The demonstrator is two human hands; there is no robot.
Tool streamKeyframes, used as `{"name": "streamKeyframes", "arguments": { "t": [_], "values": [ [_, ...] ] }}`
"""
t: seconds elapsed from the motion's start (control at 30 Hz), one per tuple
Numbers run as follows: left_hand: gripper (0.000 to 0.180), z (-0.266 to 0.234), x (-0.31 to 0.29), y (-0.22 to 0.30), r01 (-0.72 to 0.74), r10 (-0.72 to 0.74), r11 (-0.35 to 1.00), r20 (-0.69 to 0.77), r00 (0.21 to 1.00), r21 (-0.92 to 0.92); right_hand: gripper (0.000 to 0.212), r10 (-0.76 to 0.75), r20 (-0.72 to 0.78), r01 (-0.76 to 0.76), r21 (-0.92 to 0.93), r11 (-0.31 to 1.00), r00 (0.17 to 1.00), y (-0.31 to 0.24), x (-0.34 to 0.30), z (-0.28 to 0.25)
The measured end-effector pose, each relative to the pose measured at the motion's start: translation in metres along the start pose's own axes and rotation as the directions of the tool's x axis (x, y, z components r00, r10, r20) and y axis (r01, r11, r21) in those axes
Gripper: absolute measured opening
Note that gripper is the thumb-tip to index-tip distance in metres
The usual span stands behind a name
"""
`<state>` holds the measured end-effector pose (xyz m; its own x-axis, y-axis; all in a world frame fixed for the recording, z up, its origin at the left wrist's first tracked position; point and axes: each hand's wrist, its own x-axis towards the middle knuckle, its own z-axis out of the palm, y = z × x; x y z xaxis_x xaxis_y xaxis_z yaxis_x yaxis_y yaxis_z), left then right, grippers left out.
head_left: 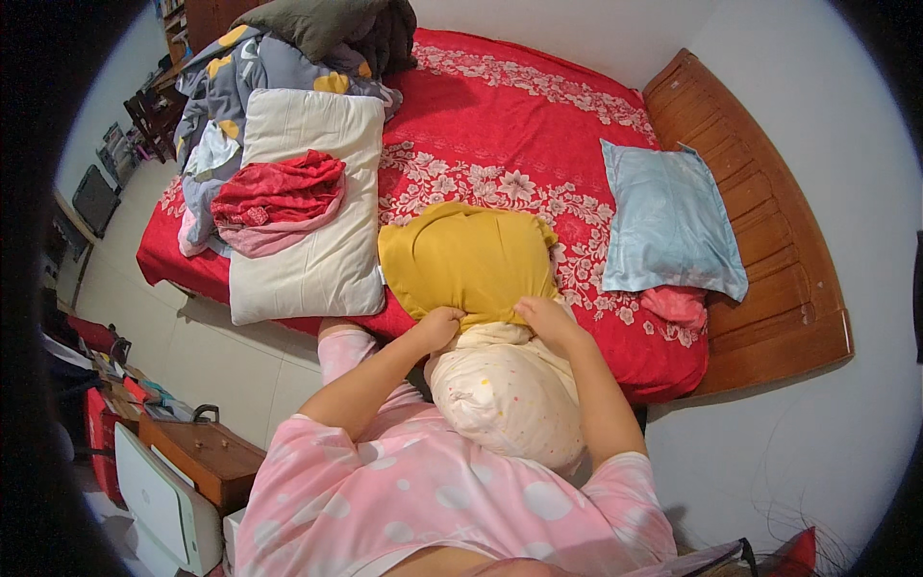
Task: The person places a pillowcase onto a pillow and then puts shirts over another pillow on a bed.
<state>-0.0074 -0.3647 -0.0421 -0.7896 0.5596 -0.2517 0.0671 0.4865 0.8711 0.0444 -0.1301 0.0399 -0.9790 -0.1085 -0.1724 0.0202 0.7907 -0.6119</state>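
Note:
A mustard-yellow pillowcase (471, 258) lies on the near edge of the bed, puffed up at its far part. My left hand (439, 328) is closed on its near left edge. At the near right edge, my right hand (541, 317) grips the same cloth. Between my forearms a cream, dotted bundle of fabric (510, 399), plump like a pillow, rests against my front. Its far end meets the yellow cloth between my hands. Whether that end goes inside the pillowcase, I cannot tell.
A red floral sheet (481, 106) covers the bed. Left lies a white pillow (317, 212) with a red cloth (279, 192) on top, beside a grey quilt (216, 87). Right, a light blue pillow (668, 216) sits by the wooden headboard (769, 231). A brown case (207, 457) stands lower left.

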Motion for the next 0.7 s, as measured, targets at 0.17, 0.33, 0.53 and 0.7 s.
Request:
{"name": "streamKeyframes", "arguments": {
  "t": [0.17, 0.33, 0.53, 0.7],
  "values": [
    [0.029, 0.000, -0.003, -0.002, 0.108, -0.110, 0.994, 0.058, 0.992, 0.027, 0.032, 0.007, 0.121, 0.001, -0.071, 0.997, 0.993, -0.011, -0.021, 0.002],
    [0.027, -0.003, 0.003, 0.000, -0.032, 0.025, 0.998, 0.121, 0.992, 0.054, 0.034, 0.006, 0.016, -0.004, -0.122, 0.993, 1.000, 0.002, -0.021, 0.011],
    [0.014, -0.007, -0.010, 0.025, 0.130, -0.004, 0.973, 0.548, 0.836, -0.191, 0.035, 0.026, -0.049, -0.033, -0.139, 0.990, 0.998, 0.024, -0.009, 0.017],
    [0.018, -0.001, 0.001, -0.005, 0.149, 0.037, 0.915, 0.446, 0.894, -0.375, 0.029, 0.001, -0.146, -0.010, -0.065, 0.998, 0.989, 0.032, -0.004, 0.023]
  ]
}}
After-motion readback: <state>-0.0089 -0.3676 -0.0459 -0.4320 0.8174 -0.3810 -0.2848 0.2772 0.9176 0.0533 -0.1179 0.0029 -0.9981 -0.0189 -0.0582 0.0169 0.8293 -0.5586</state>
